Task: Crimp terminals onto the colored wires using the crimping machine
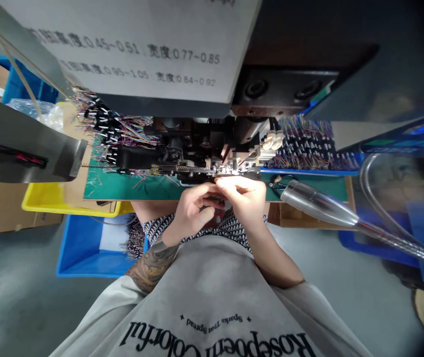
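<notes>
My right hand (246,197) is closed in a pinch at the front of a crimping machine (204,134), its fingertips just below the lit working head (232,166). What the pinch holds is too small to make out. Close beside it, my left hand (196,210) has its fingers curled in and the thumb bent, nearly touching the right fingertips. Dark, thin strands seem to show between the two hands, but the left hand's contents are mostly hidden. A narrow metal terminal strip (193,169) runs into the machine from the left.
Bundles of thin coloured wires lie behind left (113,131) and in a blue tray behind right (304,144). A metal nozzle (318,203) reaches over the green mat (141,188) on the right. Yellow (74,210) and blue bins (81,258) stand left.
</notes>
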{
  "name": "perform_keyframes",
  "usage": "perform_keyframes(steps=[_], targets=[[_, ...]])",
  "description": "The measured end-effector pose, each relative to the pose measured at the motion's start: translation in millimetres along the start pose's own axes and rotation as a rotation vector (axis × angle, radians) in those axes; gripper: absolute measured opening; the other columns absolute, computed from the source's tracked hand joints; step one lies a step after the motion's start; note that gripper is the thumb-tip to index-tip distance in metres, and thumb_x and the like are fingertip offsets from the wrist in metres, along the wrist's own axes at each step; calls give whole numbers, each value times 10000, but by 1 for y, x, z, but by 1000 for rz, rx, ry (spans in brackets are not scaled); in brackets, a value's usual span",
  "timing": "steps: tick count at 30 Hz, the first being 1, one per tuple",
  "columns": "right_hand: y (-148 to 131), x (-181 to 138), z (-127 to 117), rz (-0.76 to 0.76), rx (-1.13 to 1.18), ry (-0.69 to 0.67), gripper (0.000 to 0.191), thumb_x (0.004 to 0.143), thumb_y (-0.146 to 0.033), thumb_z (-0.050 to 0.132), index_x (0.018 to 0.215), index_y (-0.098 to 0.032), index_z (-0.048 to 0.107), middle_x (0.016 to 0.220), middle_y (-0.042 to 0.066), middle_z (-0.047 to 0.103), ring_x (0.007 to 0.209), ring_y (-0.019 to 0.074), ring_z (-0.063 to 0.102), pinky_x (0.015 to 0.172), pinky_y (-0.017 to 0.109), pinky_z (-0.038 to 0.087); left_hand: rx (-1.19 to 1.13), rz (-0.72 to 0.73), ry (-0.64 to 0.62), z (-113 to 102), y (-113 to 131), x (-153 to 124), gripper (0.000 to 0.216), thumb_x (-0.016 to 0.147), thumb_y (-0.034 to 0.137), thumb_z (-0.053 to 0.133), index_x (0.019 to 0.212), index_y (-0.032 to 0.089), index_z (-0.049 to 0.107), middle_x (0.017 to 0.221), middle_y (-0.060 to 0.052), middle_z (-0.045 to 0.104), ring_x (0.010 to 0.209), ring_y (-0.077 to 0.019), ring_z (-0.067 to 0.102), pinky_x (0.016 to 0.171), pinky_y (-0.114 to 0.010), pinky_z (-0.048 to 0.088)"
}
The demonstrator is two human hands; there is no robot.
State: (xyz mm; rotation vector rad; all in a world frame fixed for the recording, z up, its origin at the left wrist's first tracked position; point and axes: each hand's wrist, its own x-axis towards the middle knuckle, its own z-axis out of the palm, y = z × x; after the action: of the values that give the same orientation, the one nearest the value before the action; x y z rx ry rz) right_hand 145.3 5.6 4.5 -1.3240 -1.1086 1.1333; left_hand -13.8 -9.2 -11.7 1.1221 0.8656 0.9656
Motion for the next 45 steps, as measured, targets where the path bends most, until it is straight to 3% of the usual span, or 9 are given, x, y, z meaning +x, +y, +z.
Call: perform_keyframes(steps=[2,4,9,15,22,26,32,40,45], targets=[[2,2,-6,67,49,-69,186,801,-413,840,804,-227,843,663,4,728,616,158,649,618,317,596,-112,-18,-77,-7,0,2,378,814,252,733,1179,161,759,1145,-125,793,995,-252,789,910,-411,688],[3,4,-11,108,86,-130,213,796,-430,847,780,-218,836,606,-2,682,556,144,594,562,306,562,-150,-50,-76,-10,1,4,318,857,324,725,1123,157,778,1123,-127,801,1012,-263,789,890,-424,695],[0,4,-6,75,52,-136,221,793,-449,845,783,-229,833,640,10,691,598,160,607,575,320,563,98,-112,101,-3,7,8,194,815,311,826,923,156,783,878,-83,821,785,-218,800,744,-348,702],[8,-5,0,-27,-17,-71,174,812,-394,842,926,-263,862,494,-64,443,525,109,435,555,278,484,120,-41,276,3,5,11,131,747,236,849,813,178,751,780,-25,804,699,-183,783,686,-296,678],[11,-10,1,38,15,2,205,858,-412,749,826,-235,847,591,-9,630,533,121,494,520,272,452,80,-48,305,7,3,12,163,768,275,849,814,166,736,820,-35,790,737,-174,768,722,-303,670],[12,-7,4,51,33,44,245,884,-407,706,795,-218,833,550,-19,589,483,99,425,477,252,378,80,-10,328,11,4,13,181,776,305,862,793,176,736,832,-28,781,773,-172,763,739,-311,674],[11,-1,6,69,109,44,258,883,-414,740,731,-215,804,557,-13,599,516,113,488,528,270,452,84,11,348,15,6,13,165,781,293,860,779,179,741,839,-32,789,759,-157,758,757,-305,676],[11,-3,9,98,105,69,257,876,-440,740,787,-218,834,624,2,661,546,123,515,548,284,464,100,12,385,13,5,13,167,803,329,850,795,189,759,838,-24,795,783,-171,767,742,-296,674],[8,-5,10,38,74,40,168,845,-364,762,793,-221,834,571,-18,577,602,135,527,575,279,450,148,14,407,11,3,13,139,779,299,861,780,184,782,762,-14,791,694,-163,750,647,-259,646]])
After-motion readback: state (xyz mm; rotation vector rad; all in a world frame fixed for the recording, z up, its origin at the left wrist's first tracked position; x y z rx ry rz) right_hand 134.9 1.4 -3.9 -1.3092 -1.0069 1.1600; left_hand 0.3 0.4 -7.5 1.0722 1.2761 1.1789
